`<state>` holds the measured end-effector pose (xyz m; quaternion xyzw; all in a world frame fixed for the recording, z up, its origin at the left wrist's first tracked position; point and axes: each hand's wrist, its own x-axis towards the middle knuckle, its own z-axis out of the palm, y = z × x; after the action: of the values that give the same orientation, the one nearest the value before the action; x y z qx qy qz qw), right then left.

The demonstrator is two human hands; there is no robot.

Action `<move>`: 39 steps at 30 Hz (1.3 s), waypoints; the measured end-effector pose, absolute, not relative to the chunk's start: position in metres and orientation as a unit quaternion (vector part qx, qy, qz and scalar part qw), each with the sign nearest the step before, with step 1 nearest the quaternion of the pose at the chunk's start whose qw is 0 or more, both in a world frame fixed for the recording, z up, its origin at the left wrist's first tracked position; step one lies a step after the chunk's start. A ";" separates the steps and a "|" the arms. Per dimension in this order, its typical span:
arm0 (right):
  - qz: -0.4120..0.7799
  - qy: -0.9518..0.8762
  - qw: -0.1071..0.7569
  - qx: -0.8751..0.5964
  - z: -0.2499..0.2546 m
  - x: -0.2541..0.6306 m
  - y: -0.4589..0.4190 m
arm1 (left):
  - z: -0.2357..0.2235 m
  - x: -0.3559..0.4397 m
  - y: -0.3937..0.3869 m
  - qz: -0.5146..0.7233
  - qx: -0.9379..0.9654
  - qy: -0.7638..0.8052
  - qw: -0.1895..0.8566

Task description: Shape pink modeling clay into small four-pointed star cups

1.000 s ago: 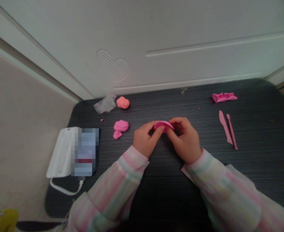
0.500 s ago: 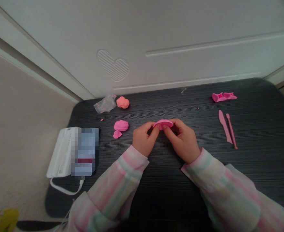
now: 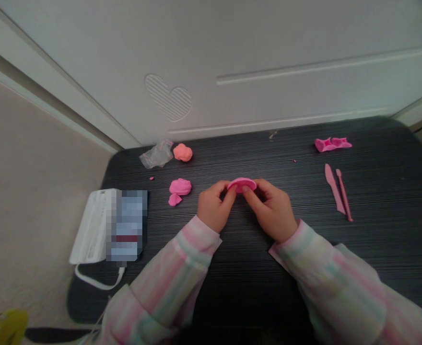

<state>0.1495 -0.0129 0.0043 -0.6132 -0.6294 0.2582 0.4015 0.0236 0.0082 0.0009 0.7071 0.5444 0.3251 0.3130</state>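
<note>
Between my two hands is a flattened, rounded piece of pink modelling clay [image 3: 242,182], held just above the dark table. My left hand [image 3: 214,204] pinches its left side, the thumb on the near face. On its right side my right hand [image 3: 274,209] grips it the same way. The fingers behind the clay are partly hidden. To the left of my hands lie a larger pink clay lump [image 3: 180,187] and a small pink piece [image 3: 174,200] touching it. An orange clay lump [image 3: 182,152] sits farther back, beside a crumpled clear plastic bag [image 3: 157,154].
On the right lie a pink plastic knife [image 3: 334,188], a thin pink modelling stick [image 3: 344,195] and a hollow pink shaped piece [image 3: 332,144]. At left, a white power bank [image 3: 93,226] is cabled to a phone [image 3: 128,225]. A white panel [image 3: 268,105] borders the table's back.
My thumbs have shifted very slightly on the pink clay, and its near face shows a little more. Everything else stays where it was.
</note>
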 end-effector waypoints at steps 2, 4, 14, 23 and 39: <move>0.231 -0.633 0.392 -0.626 0.005 0.149 -0.013 | 0.003 0.024 0.008 0.325 0.701 0.552 0.314; 0.206 -0.640 0.377 -0.637 0.005 0.149 -0.013 | 0.004 0.024 0.007 0.328 0.695 0.553 0.320; 0.188 -0.660 0.353 -0.636 0.003 0.149 -0.014 | -0.004 0.023 0.007 0.410 0.661 0.534 0.333; 0.177 -0.667 0.347 -0.635 0.004 0.149 -0.014 | 0.000 0.024 0.006 0.400 0.684 0.541 0.281; 0.181 -0.660 0.411 -0.602 0.002 0.150 -0.014 | -0.001 0.024 0.007 0.397 0.701 0.527 0.270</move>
<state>0.1497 -0.0136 0.0015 -0.6018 -0.6605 0.1814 0.4107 0.0238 0.0068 -0.0013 0.7014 0.5270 0.3966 0.2703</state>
